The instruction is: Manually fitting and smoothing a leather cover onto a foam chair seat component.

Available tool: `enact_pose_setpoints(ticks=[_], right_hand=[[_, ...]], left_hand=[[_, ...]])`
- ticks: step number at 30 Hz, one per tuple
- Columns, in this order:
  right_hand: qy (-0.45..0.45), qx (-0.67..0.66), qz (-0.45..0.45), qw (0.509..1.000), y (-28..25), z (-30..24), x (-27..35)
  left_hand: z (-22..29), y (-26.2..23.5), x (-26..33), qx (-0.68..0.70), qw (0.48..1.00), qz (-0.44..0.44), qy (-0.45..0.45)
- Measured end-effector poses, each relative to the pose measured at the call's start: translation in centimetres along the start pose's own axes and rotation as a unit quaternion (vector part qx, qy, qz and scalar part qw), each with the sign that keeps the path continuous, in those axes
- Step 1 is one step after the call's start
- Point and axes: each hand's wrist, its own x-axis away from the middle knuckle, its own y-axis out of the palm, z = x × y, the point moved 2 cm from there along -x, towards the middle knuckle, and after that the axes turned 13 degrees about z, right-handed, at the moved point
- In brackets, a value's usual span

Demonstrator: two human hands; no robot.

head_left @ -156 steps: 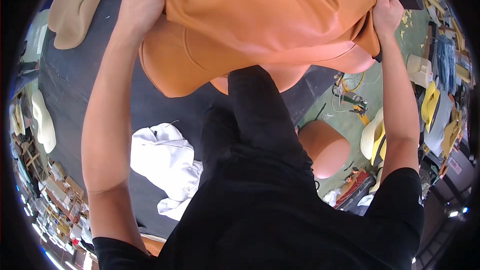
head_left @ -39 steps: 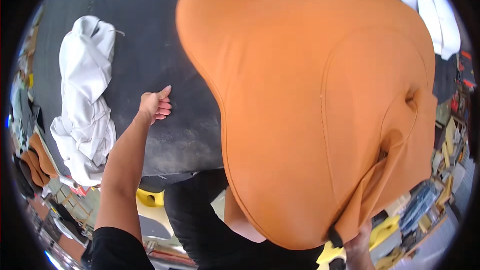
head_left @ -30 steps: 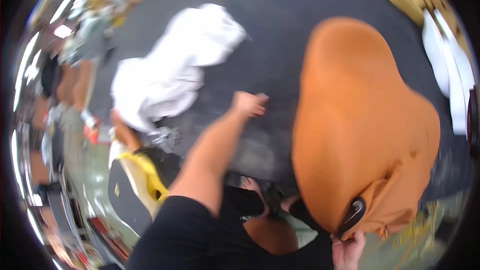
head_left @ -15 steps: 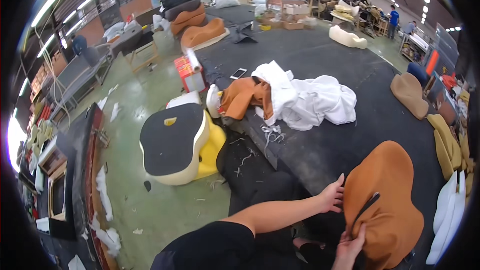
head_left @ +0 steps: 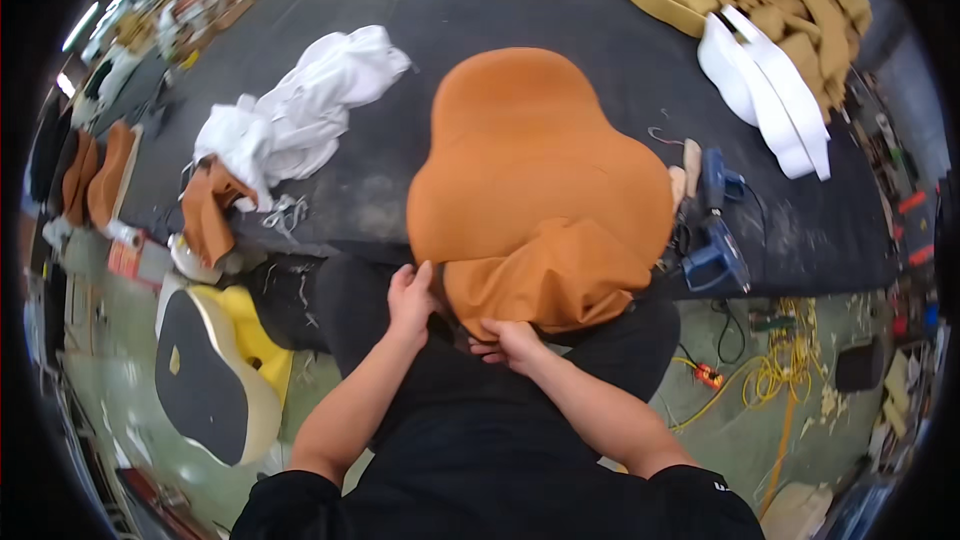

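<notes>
An orange, curved upholstered cushion [head_left: 520, 150] lies in front of me, its near end over the table's edge and above my lap. Loose orange fabric [head_left: 560, 275] bunches in folds at this near end. At the cover's near left corner, my left hand [head_left: 410, 302] is closed around the edge, with its thumb on top and the other fingers partly hidden. My right hand [head_left: 508, 344] pinches the cover's hem at the bottom, a short way right of the left hand.
Blue power tools [head_left: 718, 258] lie right of the cushion. White cloth [head_left: 300, 115] is heaped at left, beside an orange cover piece [head_left: 210, 205]. White foam pieces [head_left: 765, 90] and tan ones [head_left: 790, 0] sit far right. A yellow cord [head_left: 770, 380] coils on the floor, right; a black-topped foam seat [head_left: 215, 375] stands left.
My view has swung to the right, so the cushion is now centred before me. The left hand has come from the cushion's side to its near left corner, closer to the right hand.
</notes>
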Motion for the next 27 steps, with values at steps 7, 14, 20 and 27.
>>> enact_pose_setpoints(ticks=[7,14,20,27], right_hand=[[-0.420,0.183,0.145,0.877,-7.5,-2.1,7.3],[-0.466,-0.218,0.271,0.814,-20.3,-9.2,8.9],[-0.388,0.266,0.450,0.759,-20.8,-9.8,0.3],[-0.343,0.400,0.514,0.678,-18.1,-9.2,2.3]], left_hand=[[3.6,5.1,-5.0,-0.196,0.946,-0.049,0.255],[2.9,6.9,-6.6,-0.209,0.931,-0.120,0.273],[1.6,5.8,-6.1,-0.199,0.929,-0.125,0.286],[-0.1,4.6,-5.6,-0.228,0.932,-0.104,0.261]])
